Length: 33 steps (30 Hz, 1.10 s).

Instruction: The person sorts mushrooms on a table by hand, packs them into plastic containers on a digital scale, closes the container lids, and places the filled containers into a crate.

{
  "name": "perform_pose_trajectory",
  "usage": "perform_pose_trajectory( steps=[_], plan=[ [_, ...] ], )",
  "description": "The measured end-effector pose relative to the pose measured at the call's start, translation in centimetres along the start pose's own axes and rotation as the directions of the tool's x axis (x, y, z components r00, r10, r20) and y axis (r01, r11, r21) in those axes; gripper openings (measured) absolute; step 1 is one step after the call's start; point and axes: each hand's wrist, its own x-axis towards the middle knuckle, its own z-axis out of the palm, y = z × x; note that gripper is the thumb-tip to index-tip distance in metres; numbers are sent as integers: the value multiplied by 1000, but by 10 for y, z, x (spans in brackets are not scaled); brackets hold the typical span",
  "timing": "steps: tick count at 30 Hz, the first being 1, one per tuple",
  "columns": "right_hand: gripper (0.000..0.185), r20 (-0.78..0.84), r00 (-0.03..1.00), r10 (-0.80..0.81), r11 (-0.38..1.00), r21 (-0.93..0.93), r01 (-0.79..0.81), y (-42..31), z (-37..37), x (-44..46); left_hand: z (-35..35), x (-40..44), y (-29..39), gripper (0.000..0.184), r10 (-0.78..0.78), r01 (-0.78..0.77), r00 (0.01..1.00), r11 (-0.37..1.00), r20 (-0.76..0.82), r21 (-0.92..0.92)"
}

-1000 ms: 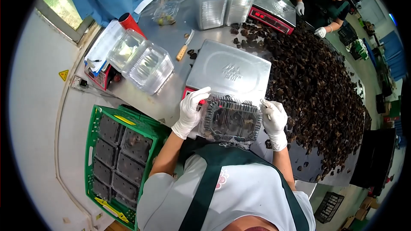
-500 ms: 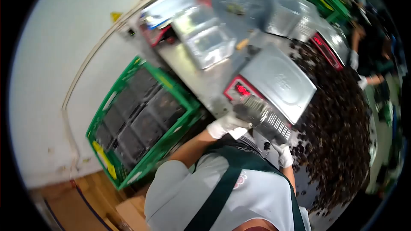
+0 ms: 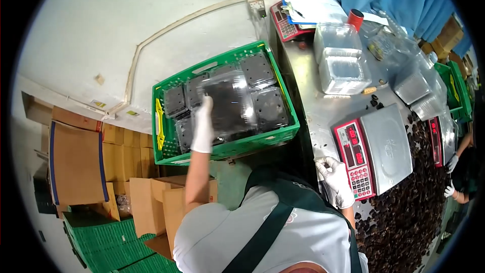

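Observation:
My left hand [image 3: 203, 126], in a white glove, grips a clear plastic box [image 3: 230, 103] with dark contents by its near left side. The box is blurred, above other filled boxes [image 3: 271, 107] inside the green crate [image 3: 227, 150]. My right hand [image 3: 334, 179], also gloved, is near the table edge beside the red scale [image 3: 355, 157], fingers curled together; whether anything small is between them I cannot make out. The scale's metal plate [image 3: 388, 146] bears nothing, and its red digits are lit.
Stacked clear trays [image 3: 343, 71], a knife handle [image 3: 370, 90] and a red cylinder [image 3: 355, 18] stand on the metal table. Dark pieces [image 3: 404, 217] are heaped at right, near another person's gloved hands [image 3: 450, 177]. Cardboard boxes [image 3: 146, 207] and green crates [image 3: 108, 240] are at lower left.
The view has turned left. The filled box has moved from in front of the scale to over the green crate, in my left hand. My right hand has come off it.

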Motion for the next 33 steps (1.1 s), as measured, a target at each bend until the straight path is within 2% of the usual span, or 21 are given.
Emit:
perform_pose_trajectory(
  steps=[4, 6, 7, 8, 9, 10, 11, 13, 14, 16, 17, 18, 19, 20, 21, 22, 25, 28, 30, 32, 33],
  plan=[
    [16, 9, 1000, -23, 999, -40, 23, 1, 7, 5, -133, 25, 34, 61, -75, 85, 979, 995, -190, 44],
    [16, 19, 1000, 22, 1000, -19, -22, 5, 9, 4, -203, 50, 10, 63, -135, 152, 954, 987, -267, 45],
    [16, 69, 989, 133, 991, -4, -133, 4, 9, 4, -229, 60, -8, 65, -214, 225, 938, 974, -274, 8],
    [17, 24, 999, 45, 998, -33, -44, 2, 9, 2, -228, 56, -24, 69, -66, 159, 928, 960, -366, 232],
    [18, 23, 999, 43, 997, -59, -42, -2, 9, 2, -247, 64, -54, 76, -5, 365, 864, 696, -503, 618],
    [19, 11, 999, 44, 995, -88, -43, -6, 7, 1, -260, 75, -80, 84, 133, 529, 810, 257, -572, 809],
    [20, -16, 999, 32, 996, -80, -34, -8, 7, -1, -223, 58, -71, 85, 195, 555, 793, 157, -577, 817],
    [22, -14, 996, 84, 994, -73, -84, -5, 8, -5, -249, 97, -127, 71, 406, 558, 749, 40, -524, 829],
    [24, -37, 998, 57, 996, -63, -60, 6, 11, -8, -192, 78, -85, 68, 293, 602, 757, 34, -584, 798],
    [26, -17, 988, 155, 984, -87, -155, -14, -1, -13, -141, 76, -67, 65, 487, 406, 838, -254, -246, 878],
    [28, 4, 984, 179, 979, -96, -178, -6, -1, -17, -107, 77, -48, 64, 514, 255, 847, -175, -133, 951],
    [27, -36, 998, 60, 984, -167, -65, 4, -1, -20, -78, 84, -41, 60, 532, 106, 844, -37, -70, 994],
    [28, -72, 993, 89, 975, -197, -102, 2, -2, -24, -75, 123, -65, 56, 601, -172, 795, 80, 90, 982],
    [30, -114, 993, 41, 964, -256, -70, 2, -4, -27, -38, 133, -66, 51, 569, -321, 809, 222, 145, 921],
    [31, -122, 990, 69, 950, -296, -103, 18, 4, -30, -7, 152, -80, 47, 619, -542, 733, 280, 282, 793],
    [32, -119, 988, 98, 934, -331, -133, 33, 7, -28, 39, 148, -78, 43, 622, -654, 690, 317, 369, 687],
    [33, -167, 979, 114, 933, -321, -164, 15, -4, -40, 168, 101, -64, 37, 574, -802, 597, 449, 560, 395],
    [34, -232, 951, 206, 913, -303, -272, 8, -10, -57, 257, 83, -79, 40, 562, -897, 397, 405, 726, 177],
    [33, -315, 928, 196, 920, -268, -286, 24, -4, -71, 302, 70, -86, 45, 566, -968, 187, 244, 803, 54],
    [32, -396, 890, 225, 914, -232, -334, 31, -3, -86, 335, 57, -82, 46, 526, -994, 54, 109, 849, -4],
    [32, -427, 866, 258, 906, -203, -371, 34, -2, -94, 344, 47, -78, 45, 525, -998, 6, -46, 851, 36]
  ],
)
